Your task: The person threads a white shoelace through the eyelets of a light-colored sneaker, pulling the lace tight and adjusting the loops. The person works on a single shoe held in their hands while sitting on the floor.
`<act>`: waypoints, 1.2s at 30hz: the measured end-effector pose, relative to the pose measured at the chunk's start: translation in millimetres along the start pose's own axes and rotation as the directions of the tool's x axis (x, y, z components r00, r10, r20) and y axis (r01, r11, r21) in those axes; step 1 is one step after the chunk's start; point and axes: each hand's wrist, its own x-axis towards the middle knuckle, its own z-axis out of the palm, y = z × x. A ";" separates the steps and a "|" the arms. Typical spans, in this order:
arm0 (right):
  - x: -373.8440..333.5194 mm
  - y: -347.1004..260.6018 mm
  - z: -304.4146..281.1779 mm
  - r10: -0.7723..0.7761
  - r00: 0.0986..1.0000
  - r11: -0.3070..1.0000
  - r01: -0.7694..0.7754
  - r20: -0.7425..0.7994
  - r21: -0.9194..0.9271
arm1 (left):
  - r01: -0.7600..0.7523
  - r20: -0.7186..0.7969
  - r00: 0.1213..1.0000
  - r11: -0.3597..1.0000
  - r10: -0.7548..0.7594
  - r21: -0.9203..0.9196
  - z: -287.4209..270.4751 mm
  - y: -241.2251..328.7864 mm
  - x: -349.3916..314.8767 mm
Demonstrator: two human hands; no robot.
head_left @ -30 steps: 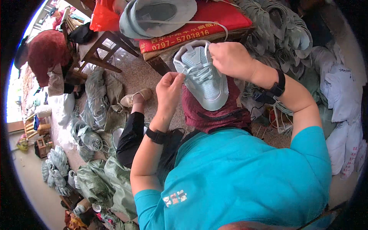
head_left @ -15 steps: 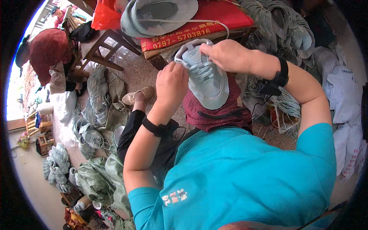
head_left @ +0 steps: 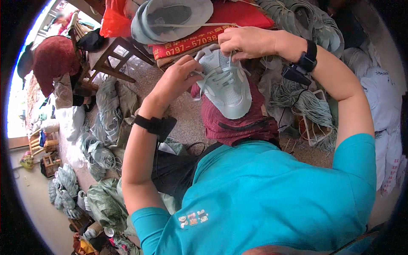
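So the pale blue-grey shoe (head_left: 231,100) is sitting on maroon cloth (head_left: 244,131) at the lap, toe toward the wearer, probably so neither hand has to prop it up. Left hand (head_left: 182,77) has fingers curled in, seemingly pinching the lace (head_left: 230,63) off to its side; right hand (head_left: 242,43) is closed on another stretch by the tongue (head_left: 209,62), I'd guess keeping both apart.

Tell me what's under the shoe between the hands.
Dark red cloth shows around the toe of the pale shoe. Whatever lies directly beneath the sole is covered by the shoe itself and can't be seen.
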 end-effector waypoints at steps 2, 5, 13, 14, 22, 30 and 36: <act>-6.0 2.1 2.5 0.017 1.000 1.000 -0.018 -0.020 -0.009 | -0.027 -0.064 0.998 1.000 0.026 -0.013 9.0 -10.6 -3.4; -17.3 -0.9 10.5 0.247 0.969 0.930 -0.238 0.002 0.279 | -0.084 -0.215 0.974 0.994 0.067 -0.071 27.2 -34.1 -8.3; -3.7 -9.7 49.5 0.582 0.812 0.594 -0.392 -0.039 0.702 | 0.198 -0.294 0.908 0.925 -0.298 -0.324 51.2 -18.9 1.7; -1.5 -12.8 49.4 0.617 0.787 0.529 -0.408 -0.007 0.744 | 0.195 -0.345 0.878 0.906 -0.332 -0.376 57.9 -16.1 1.3; 20.1 -74.1 -14.8 0.397 0.866 0.458 0.102 -0.306 0.883 | -0.256 -0.634 0.738 0.773 -0.231 -0.580 -2.7 77.9 15.7; 24.2 -82.3 -28.5 0.235 0.943 0.437 0.113 -0.234 0.892 | 0.002 -0.273 0.901 0.633 -0.337 -0.774 1.1 35.9 14.3; 30.1 -82.1 -7.1 0.415 0.847 0.396 0.162 -0.334 0.904 | 0.029 -0.128 0.964 0.572 -0.232 -0.819 24.2 27.9 14.5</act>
